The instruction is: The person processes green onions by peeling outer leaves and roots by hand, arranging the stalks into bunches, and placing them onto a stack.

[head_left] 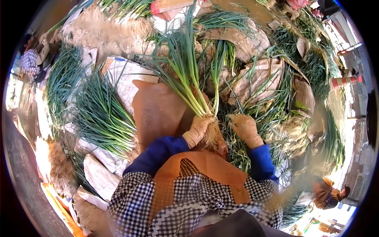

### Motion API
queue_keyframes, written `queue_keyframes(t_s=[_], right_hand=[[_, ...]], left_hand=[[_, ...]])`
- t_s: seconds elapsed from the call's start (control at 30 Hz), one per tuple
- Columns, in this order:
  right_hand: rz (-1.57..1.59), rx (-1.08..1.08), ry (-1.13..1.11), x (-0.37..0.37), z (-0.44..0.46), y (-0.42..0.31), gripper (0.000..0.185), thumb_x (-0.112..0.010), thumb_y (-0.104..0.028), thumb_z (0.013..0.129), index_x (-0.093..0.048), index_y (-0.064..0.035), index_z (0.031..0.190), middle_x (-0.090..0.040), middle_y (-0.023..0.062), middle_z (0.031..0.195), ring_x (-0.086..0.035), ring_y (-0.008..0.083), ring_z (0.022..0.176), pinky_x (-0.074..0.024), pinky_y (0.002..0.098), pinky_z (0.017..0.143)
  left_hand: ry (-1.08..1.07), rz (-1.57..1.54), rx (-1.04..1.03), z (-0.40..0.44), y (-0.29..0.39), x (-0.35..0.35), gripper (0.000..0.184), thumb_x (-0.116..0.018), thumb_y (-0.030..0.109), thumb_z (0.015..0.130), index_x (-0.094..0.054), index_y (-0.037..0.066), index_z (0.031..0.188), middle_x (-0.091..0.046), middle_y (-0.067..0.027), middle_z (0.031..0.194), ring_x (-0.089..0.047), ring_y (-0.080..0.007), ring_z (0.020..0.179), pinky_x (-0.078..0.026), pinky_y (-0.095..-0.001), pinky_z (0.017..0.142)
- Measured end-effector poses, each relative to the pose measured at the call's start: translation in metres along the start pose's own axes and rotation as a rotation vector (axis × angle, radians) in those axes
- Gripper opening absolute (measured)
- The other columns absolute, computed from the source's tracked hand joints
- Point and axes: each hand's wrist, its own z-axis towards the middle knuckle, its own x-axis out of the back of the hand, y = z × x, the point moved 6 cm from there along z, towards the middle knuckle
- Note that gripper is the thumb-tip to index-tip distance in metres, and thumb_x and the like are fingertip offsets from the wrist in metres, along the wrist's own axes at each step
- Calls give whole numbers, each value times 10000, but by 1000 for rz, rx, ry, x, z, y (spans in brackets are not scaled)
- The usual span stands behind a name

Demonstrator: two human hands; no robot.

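Green onions, sacks and dry root litter cover the working ground, curved by the wide view, with twelve o'clock at its top. At ten o'clock, near the edge, sits a person in a checked garment (pixel 30 61); another person (pixel 327 193) is at four o'clock. Between two and three o'clock lies a red-and-white cone (pixel 342 82).

Just above the middle, the held green onions (pixel 191 85) stand roots-down over the brown apron (pixel 156 112), leaves fanning between eleven and one o'clock. The left hand (pixel 198 128) closes around their pale bases, and a beard of roots (pixel 211 138) hangs beneath its fingers. The right hand (pixel 245 129) is apart from them at about four o'clock, fingers bent, thumb towards the bunch; whether it grips anything, I cannot tell.

At nine o'clock, a thick pile of green onions (pixel 103 114) lies beside the apron. A pale sack (pixel 128 75) is at ten o'clock, a folded brownish sack (pixel 258 81) at two.
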Motion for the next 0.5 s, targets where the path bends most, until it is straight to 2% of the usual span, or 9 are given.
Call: queue_keyframes(t_s=[0.07,0.1,0.13,0.2,0.33,0.4,0.47,0.5], right_hand=[[373,22,139,20,25,-19,330,-569,-323,839,-566,-150,1121,-616,73,749,-580,207,580,-484,309,535],[178,37,81,8,37,-25,352,-568,-340,829,-567,-131,1112,-618,84,757,-584,211,588,-483,316,537],[115,-6,25,-1,47,-27,303,-548,-317,845,-593,-115,1065,-614,95,743,-587,225,605,-487,323,560],[141,38,-12,-22,59,-22,235,-529,-281,859,-612,-120,1007,-616,90,755,-587,227,621,-487,316,577],[182,174,104,-24,49,-26,213,-521,-268,856,-585,-86,946,-598,85,737,-599,225,633,-475,329,560],[1063,14,-266,-32,25,-25,211,-533,-254,867,-593,-55,901,-565,66,712,-576,151,648,-474,291,595],[1577,61,-747,-37,-24,-46,198,-537,-224,875,-600,-37,864,-558,49,745,-546,118,688,-466,264,639],[1511,-11,-846,-38,-40,-45,256,-525,-273,879,-609,-32,873,-583,54,792,-558,131,697,-468,270,648]], left_hand=[[-20,-120,-31,6,-7,2,227,-621,-65,740,-554,-19,953,-590,-81,890,-605,-197,812,-527,-295,713],[-39,-82,-39,-1,-2,-2,241,-598,-94,743,-559,-12,966,-587,-71,879,-598,-188,785,-524,-287,696],[-37,-75,-42,1,-7,0,241,-598,-94,743,-559,-12,966,-587,-71,879,-598,-188,785,-524,-287,696],[1,-175,-192,6,-3,-1,291,-584,-124,731,-554,-4,994,-587,-65,875,-592,-184,771,-520,-288,693],[26,-35,-199,3,1,3,358,-604,-131,701,-543,9,1025,-590,-73,886,-594,-185,775,-521,-290,687],[-31,-123,-148,5,2,4,316,-608,-112,711,-551,12,997,-596,-81,891,-601,-191,786,-522,-292,695],[-85,-207,-92,6,3,6,275,-612,-93,722,-559,15,969,-603,-89,897,-607,-196,798,-523,-294,704],[-41,-108,-41,8,1,10,234,-616,-72,730,-560,19,939,-608,-98,893,-612,-202,811,-523,-298,712]])
